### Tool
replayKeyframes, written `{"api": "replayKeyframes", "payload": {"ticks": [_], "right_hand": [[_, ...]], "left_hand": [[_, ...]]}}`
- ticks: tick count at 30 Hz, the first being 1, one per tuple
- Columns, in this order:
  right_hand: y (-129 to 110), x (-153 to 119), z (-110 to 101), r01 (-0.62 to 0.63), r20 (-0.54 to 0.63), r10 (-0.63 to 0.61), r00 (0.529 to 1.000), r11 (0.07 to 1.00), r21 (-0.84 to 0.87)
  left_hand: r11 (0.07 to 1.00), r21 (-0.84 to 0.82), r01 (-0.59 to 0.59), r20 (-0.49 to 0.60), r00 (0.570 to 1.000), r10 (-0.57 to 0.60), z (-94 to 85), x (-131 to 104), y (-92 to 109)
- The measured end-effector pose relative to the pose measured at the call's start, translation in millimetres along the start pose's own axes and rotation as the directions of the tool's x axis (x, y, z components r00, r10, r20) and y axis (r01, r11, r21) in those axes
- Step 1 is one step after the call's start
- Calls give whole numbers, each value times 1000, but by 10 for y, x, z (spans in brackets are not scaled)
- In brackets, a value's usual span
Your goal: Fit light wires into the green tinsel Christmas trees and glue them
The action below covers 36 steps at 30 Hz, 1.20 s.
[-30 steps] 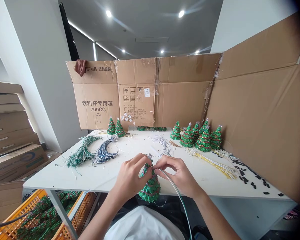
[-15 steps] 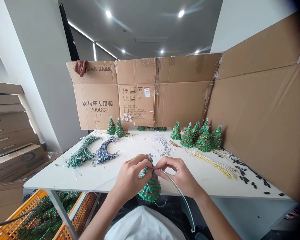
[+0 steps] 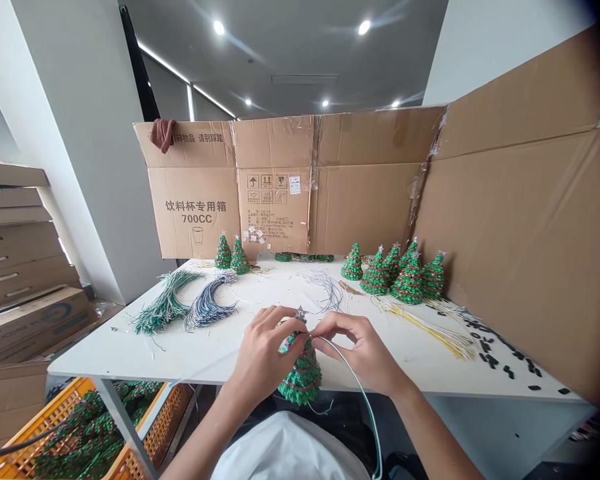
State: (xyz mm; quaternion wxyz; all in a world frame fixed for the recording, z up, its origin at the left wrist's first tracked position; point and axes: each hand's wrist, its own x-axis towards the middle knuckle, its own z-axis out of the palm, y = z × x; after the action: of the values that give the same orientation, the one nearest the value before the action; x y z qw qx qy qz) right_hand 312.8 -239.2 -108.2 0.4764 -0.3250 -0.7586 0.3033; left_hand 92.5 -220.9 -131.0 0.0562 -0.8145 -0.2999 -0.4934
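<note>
A small green tinsel Christmas tree point(image 3: 300, 381) with reddish garland and a silver star point(image 3: 301, 312) on top stands upright at the table's front edge, close to my body. My left hand point(image 3: 266, 347) is closed around its upper part from the left, thumb and forefinger pinched just under the star. From the right, my right hand point(image 3: 356, 343) pinches a thin green-and-white wire point(image 3: 366, 400) close to the tree's upper side. The wire's long tail arcs down past my right wrist toward my lap. Exactly where wire and tree meet is hidden by my fingertips.
On the white table point(image 3: 280, 293) lie green wires point(image 3: 165, 303), blue wires point(image 3: 207, 303) and yellow wires point(image 3: 430, 327). Several finished trees point(image 3: 407, 280) stand back right, two back left. Black bits point(image 3: 490, 360) lie right. Cardboard walls point(image 3: 370, 207) surround the back. An orange crate point(image 3: 150, 427) sits below left.
The wire's tail has swung slightly left and hangs lower, its end now near the bottom edge. Both hands stay almost in place, with only slight finger shifts at the tree top.
</note>
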Motion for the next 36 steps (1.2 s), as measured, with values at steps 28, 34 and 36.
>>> {"api": "replayKeyframes", "payload": {"ticks": [28, 34, 36], "right_hand": [[-41, 9, 0, 23, 6, -23, 1000, 1000, -5], [-34, 3, -14, -2, -5, 2, 1000, 1000, -9], [-18, 2, -15, -7, -8, 7, 1000, 1000, -12]], "left_hand": [[999, -24, 24, 17, 1000, -24, -24, -3, 4], [1000, 0, -30, -33, 999, 30, -21, 17, 16], [996, 19, -83, -42, 996, 83, -26, 24, 7]]}}
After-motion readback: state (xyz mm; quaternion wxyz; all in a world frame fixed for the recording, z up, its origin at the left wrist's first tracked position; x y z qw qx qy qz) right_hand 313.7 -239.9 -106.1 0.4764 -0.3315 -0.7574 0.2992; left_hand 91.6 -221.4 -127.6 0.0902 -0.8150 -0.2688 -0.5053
